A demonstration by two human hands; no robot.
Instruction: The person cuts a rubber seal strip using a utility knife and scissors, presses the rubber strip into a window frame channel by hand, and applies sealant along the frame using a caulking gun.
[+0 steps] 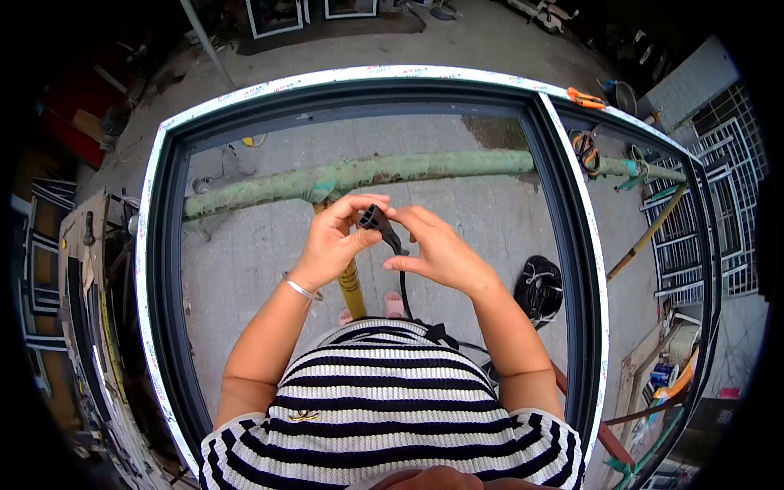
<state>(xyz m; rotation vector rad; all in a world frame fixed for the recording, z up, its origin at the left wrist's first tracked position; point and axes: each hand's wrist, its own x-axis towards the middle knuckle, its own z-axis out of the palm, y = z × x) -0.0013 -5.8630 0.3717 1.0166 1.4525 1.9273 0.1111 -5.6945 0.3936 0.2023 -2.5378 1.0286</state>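
A black rubber strip (390, 233) is held up in front of my chest, its profiled end turned toward me. My left hand (333, 238), with a silver bracelet on the wrist, pinches that end between thumb and fingers. On the other side, my right hand (441, 249) is curled round the strip just below the end, index fingertip touching it. The strip's length hangs down past my striped shirt. Around my arms lies a large dark window frame (167, 269) edged with white printed film, raised above the concrete floor.
A green wrapped pole (400, 167) runs beneath the frame. An orange tool (585, 99) and orange-handled scissors (585, 153) rest at its right part. A black shoe (538, 292) shows below. Frame profiles (710, 216) stand at right; a cluttered bench (94, 327) is at left.
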